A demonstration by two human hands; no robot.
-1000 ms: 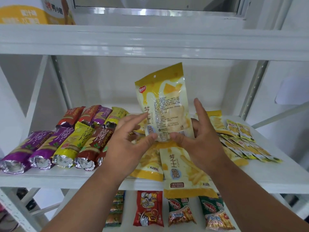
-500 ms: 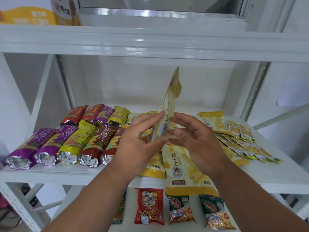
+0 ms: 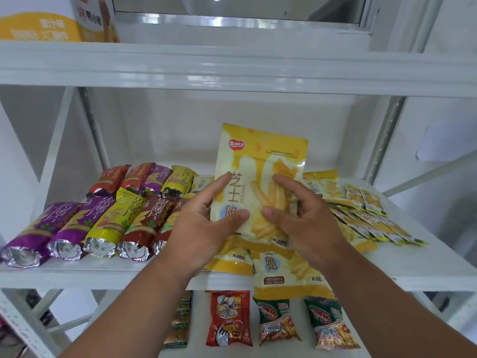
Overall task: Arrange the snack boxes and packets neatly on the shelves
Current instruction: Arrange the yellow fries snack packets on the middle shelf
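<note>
Snack packets fill the middle shelf [image 3: 426,264] of a white rack. At its left lie foil-ended tube packets [image 3: 103,223] in purple, yellow and brown, side by side in two rows, their crimped ends toward the shelf's front edge. Just right of them, the left hand [image 3: 204,228] grips the lower left side of a yellow cheese-stick packet [image 3: 260,177], thumb on its front face and fingers behind. This packet stands upright above the middle of the shelf, printed front toward the camera. The right hand [image 3: 307,223] pinches its lower right side the same way, thumb in front and fingers curled at the edge. Beneath the hands lie flat yellow packets [image 3: 286,275] of the same kind, one overhanging the shelf's front edge. Farther right, small yellow sachets [image 3: 371,213] lie fanned in an overlapping spread toward the shelf's right end. On the lower shelf sit a red packet [image 3: 228,319] and, right of it, two green shrimp-cracker packets [image 3: 304,321]. At top left, a yellow box [image 3: 51,19] stands on the upper shelf [image 3: 232,71].
</note>
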